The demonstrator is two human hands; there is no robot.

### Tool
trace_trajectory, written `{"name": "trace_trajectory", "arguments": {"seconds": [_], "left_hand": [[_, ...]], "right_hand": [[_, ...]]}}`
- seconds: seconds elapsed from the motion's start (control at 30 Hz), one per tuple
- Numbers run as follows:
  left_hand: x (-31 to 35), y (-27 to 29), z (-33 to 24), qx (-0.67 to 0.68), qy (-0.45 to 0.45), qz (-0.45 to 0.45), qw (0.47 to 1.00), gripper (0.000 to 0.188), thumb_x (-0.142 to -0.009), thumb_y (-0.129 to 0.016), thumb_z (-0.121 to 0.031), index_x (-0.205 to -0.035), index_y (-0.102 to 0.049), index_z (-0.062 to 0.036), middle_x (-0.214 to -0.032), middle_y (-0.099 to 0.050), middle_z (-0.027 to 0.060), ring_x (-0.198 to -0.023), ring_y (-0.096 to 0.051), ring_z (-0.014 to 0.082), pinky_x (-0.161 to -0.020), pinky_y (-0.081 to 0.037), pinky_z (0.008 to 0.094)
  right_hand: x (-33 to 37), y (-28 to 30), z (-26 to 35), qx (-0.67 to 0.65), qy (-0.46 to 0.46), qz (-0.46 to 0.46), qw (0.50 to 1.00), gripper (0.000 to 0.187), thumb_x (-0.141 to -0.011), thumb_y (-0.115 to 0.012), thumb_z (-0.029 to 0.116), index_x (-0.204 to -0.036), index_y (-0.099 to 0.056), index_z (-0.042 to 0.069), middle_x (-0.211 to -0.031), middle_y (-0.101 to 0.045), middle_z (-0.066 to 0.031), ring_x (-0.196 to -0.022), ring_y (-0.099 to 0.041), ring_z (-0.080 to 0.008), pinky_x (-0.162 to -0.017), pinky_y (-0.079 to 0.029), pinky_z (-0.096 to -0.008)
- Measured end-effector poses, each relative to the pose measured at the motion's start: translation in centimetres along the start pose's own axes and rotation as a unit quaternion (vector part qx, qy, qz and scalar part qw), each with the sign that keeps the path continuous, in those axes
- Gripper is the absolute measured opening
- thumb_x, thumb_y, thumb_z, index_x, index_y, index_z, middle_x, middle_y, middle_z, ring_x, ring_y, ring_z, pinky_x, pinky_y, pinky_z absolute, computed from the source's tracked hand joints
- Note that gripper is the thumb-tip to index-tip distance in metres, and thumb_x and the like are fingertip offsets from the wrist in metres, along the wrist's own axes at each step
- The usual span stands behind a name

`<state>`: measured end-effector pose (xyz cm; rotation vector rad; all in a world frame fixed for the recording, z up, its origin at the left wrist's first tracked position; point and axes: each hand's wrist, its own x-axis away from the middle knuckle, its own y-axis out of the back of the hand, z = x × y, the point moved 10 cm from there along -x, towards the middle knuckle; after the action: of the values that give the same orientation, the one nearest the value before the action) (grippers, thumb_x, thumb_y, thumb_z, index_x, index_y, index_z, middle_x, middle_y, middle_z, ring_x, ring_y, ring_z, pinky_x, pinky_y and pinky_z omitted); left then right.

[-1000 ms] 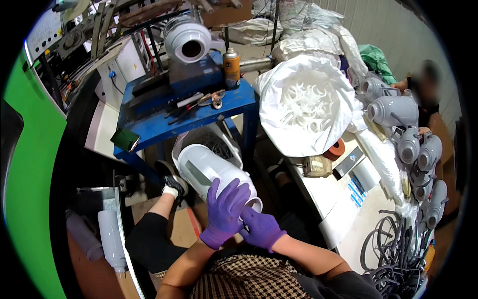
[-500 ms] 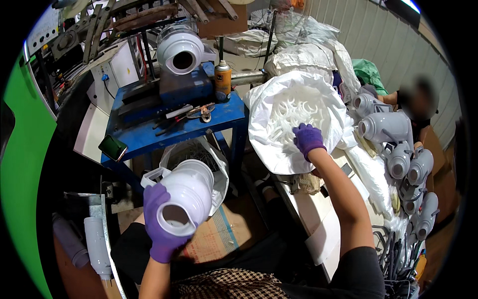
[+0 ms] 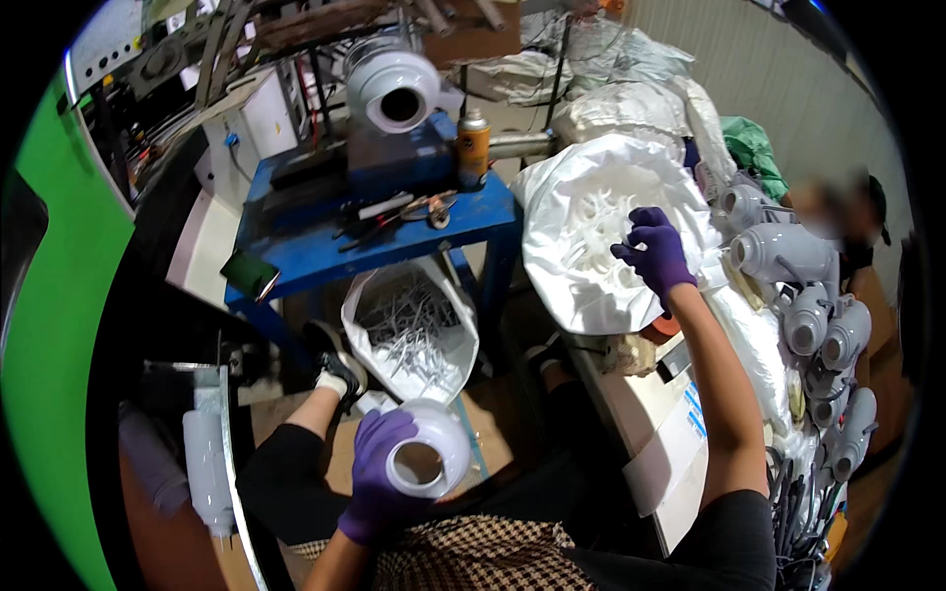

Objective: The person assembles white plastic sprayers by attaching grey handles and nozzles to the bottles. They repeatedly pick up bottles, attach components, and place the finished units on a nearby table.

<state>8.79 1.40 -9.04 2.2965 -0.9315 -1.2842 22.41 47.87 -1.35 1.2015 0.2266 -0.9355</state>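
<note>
My left hand (image 3: 379, 473), in a purple glove, grips a glossy light grey plastic jug (image 3: 445, 443) low over my lap. The jug's round opening faces me, and its handle is mostly hidden behind the hand. My right hand (image 3: 654, 251), also purple-gloved, hovers over a large white sack (image 3: 557, 286) of curved white plastic pieces (image 3: 601, 225). Its fingers are curled toward the thumb; whatever they pinch is too small to make out. A second white bag (image 3: 461, 366), filled with thin pale strips (image 3: 414, 330), stands on the floor beyond the jug.
A blue bench (image 3: 473, 219) holds another grey jug (image 3: 394, 91), a spray can (image 3: 473, 150) and pliers (image 3: 370, 231). More jugs (image 3: 788, 251) are piled at the right, near another person (image 3: 855, 222). A grey cylindrical part (image 3: 205, 463) lies in a metal-edged bin at the left.
My left hand has brought the jug down and nearer to me, uncovering the floor bag. My right hand has drawn back from the plastic pieces, its fingers now curled. The whole view has shifted.
</note>
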Motion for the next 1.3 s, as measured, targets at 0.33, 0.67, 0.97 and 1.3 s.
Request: {"name": "trace_trajectory", "arguments": {"seconds": [0.33,0.67,0.97,1.3], "left_hand": [[-0.1,-1.1,0.5,0.023,-0.002,0.058,0.998,0.075,-0.065,-0.092,-0.035,-0.124,-0.062,-0.0001,-0.127,-0.063,0.0198,-0.119,-0.059,0.0397,-0.106,-0.044,0.0511],[0.1,-4.1,-0.3,-0.015,0.015,0.092,0.996,0.055,-0.069,-0.08,-0.022,-0.119,-0.066,-0.0044,-0.134,-0.063,0.0124,-0.13,-0.056,0.0321,-0.117,-0.035,0.0532],[0.0,-5.1,-1.3,-0.035,-0.002,0.083,0.996,0.051,-0.075,-0.08,-0.029,-0.117,-0.067,-0.0019,-0.126,-0.067,0.0148,-0.123,-0.06,0.0361,-0.113,-0.039,0.0557],[1.1,-7.8,-2.7,0.046,-0.027,0.173,0.983,0.047,-0.069,-0.087,-0.032,-0.102,-0.067,-0.0053,-0.103,-0.069,0.0136,-0.1,-0.066,0.0364,-0.1,-0.045,0.0507]], "right_hand": [[18.2,-8.8,30.2,-0.405,0.079,0.296,0.861,0.022,-0.081,-0.079,0.01,-0.102,-0.075,0.005,-0.092,-0.074,-0.0127,-0.082,-0.074,-0.028,-0.072,-0.058,-0.0356],[21.0,-13.8,30.4,-0.119,0.068,0.324,0.936,0.013,-0.075,-0.067,0.008,-0.087,-0.07,0.008,-0.083,-0.066,-0.0091,-0.078,-0.068,-0.0323,-0.066,-0.055,-0.0427],[23.6,-15.9,28.5,-0.123,0.065,0.424,0.895,0.016,-0.077,-0.069,0.01,-0.092,-0.071,0.008,-0.096,-0.07,-0.0136,-0.089,-0.069,-0.035,-0.075,-0.055,-0.0445],[25.7,-6.8,23.9,-0.387,0.012,0.276,0.88,0.041,-0.088,-0.07,0.006,-0.129,-0.067,0.006,-0.123,-0.069,-0.0169,-0.115,-0.066,-0.0319,-0.096,-0.053,-0.0401]]}}
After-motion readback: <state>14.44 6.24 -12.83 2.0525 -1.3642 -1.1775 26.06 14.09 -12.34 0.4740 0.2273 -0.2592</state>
